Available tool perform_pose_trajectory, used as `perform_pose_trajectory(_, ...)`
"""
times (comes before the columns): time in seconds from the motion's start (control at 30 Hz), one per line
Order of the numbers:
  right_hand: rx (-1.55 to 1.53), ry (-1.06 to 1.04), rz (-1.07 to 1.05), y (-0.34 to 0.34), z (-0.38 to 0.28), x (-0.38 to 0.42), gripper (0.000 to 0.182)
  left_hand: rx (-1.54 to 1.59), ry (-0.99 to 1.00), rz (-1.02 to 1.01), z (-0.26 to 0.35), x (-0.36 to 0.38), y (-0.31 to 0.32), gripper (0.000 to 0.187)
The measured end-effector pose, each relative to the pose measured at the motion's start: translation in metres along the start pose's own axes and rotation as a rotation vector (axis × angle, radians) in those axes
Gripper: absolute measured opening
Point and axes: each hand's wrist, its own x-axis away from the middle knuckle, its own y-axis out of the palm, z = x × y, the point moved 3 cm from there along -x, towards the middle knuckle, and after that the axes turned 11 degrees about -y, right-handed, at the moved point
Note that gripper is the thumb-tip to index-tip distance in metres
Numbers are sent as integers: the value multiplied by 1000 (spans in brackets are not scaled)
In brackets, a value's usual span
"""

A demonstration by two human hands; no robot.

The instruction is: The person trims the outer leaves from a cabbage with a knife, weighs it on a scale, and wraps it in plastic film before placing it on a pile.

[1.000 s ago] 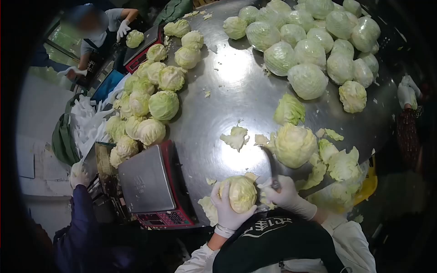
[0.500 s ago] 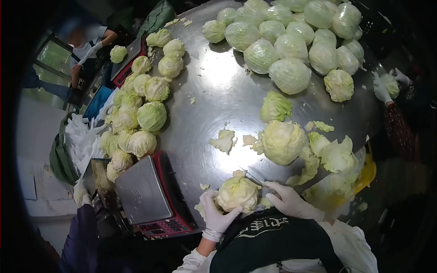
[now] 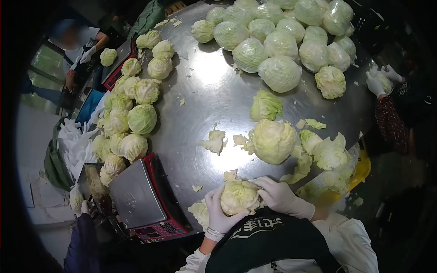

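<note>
My gloved left hand [image 3: 220,214] cups the left side of a pale cabbage [image 3: 240,197], with the thumb along its near side. My gloved right hand [image 3: 278,195] is closed at the cabbage's right side, its fingertips right at the leaves. The knife that showed in this hand half a second ago is hidden from view now. A loose trimmed leaf [image 3: 199,213] lies left of my left hand, and a small cut piece [image 3: 230,175] sits just beyond the cabbage. Farther out rests another bare cabbage [image 3: 273,142].
A red scale [image 3: 139,195] stands at left beside a row of bare cabbages [image 3: 142,119]. Wrapped cabbages [image 3: 279,73] are heaped at the far side. Loose leaves [image 3: 331,152] lie right, near a yellow container [image 3: 362,169]. Co-workers' gloved hands [image 3: 378,82] handle a cabbage at right.
My right hand has moved left onto the cabbage's side, and the knife blade no longer shows. The cabbage has turned slightly between my hands. The whole view has shifted a little.
</note>
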Motion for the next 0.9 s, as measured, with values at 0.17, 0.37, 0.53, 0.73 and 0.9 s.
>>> perform_pose_trajectory(0.17,-400,342,44,0,19,12,48,36,-13,-31,-10,2,-1,108)
perform_pose_trajectory(0.37,-248,158,-166,-3,-9,3,57,255,-117,-125,-41,6,11,110)
perform_pose_trajectory(0.53,-404,209,52,11,16,7,43,414,-104,-164,-33,1,15,111)
perform_pose_trajectory(0.73,-811,509,132,1,22,11,39,535,-80,-207,-41,-1,24,115)
perform_pose_trajectory(0.9,-929,446,239,5,16,9,39,930,-284,-303,-41,-4,20,114)
